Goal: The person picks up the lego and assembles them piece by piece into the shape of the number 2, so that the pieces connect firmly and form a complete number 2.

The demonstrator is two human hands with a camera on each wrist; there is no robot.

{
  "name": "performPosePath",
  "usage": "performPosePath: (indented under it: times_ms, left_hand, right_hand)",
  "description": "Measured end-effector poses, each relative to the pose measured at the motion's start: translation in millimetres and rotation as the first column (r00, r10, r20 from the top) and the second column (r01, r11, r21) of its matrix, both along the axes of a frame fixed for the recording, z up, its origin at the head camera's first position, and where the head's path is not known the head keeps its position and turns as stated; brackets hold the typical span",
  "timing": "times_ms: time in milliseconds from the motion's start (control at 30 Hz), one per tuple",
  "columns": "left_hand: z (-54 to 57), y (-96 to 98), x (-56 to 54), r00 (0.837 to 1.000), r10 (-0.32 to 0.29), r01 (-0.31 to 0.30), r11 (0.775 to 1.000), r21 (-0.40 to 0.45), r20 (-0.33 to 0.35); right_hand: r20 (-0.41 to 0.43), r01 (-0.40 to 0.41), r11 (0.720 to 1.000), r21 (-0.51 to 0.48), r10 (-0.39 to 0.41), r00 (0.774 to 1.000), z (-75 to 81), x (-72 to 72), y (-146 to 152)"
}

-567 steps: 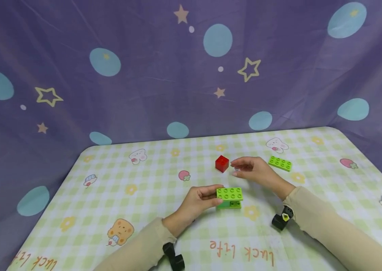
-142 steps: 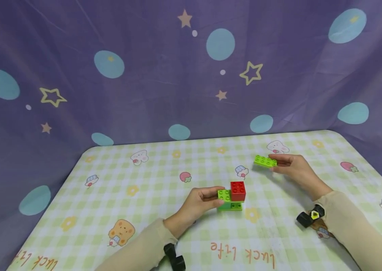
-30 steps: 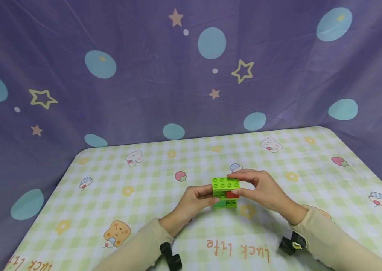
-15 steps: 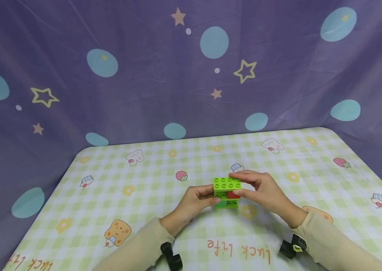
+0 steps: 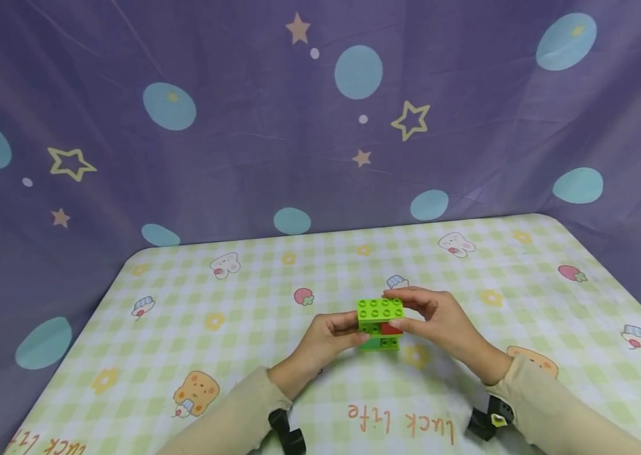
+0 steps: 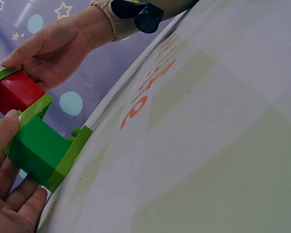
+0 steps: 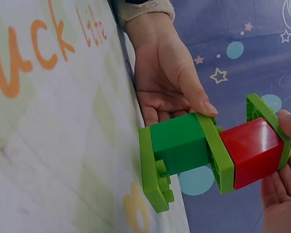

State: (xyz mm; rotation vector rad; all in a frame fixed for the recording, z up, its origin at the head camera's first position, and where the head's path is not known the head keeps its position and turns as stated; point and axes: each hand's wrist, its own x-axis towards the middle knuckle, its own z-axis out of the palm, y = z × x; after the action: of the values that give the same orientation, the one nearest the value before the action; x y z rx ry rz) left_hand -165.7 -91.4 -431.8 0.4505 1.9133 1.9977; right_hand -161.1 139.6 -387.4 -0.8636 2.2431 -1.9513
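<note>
A stack of toy building bricks stands on the table in front of me. From the bottom up it has a light green plate (image 7: 152, 170), a dark green brick (image 7: 179, 144), a second light green plate (image 7: 218, 158), a red brick (image 7: 252, 153) and a top light green plate (image 5: 379, 308). In the head view the red brick sits at the right, the dark green one at the left. My left hand (image 5: 323, 341) holds the stack's left side, thumb at the middle plate. My right hand (image 5: 442, 319) pinches the top plate's right end, thumb in front, fingers behind.
A pale green checked cloth (image 5: 263, 373) with printed pictures covers the table. A purple curtain (image 5: 229, 177) with stars and blue ovals hangs behind the table's far edge. Black wrist cameras (image 5: 288, 435) are strapped to both wrists.
The red brick went from the table onto the stack. My right hand then brought the loose light green plate from the right onto the red brick. Over the last second both hands barely move.
</note>
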Motion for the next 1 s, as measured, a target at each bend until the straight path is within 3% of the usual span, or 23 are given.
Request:
performPosePath:
  times_ms: [467, 1000]
  left_hand:
    - [1.3, -0.5, -0.8, 1.000, -0.008, 0.008, 1.000, 0.009, 0.006]
    - [-2.2, -1.5, 0.2, 1.000, -0.020, 0.021, 1.000, 0.022, -0.011]
  right_hand:
    - [0.006, 0.025, 0.997, 0.069, -0.026, 1.000, 5.3, -1.7, 0.8]
    - [0.038, -0.001, 0.999, 0.034, 0.000, 0.999, 1.7, -0.6, 3.2]
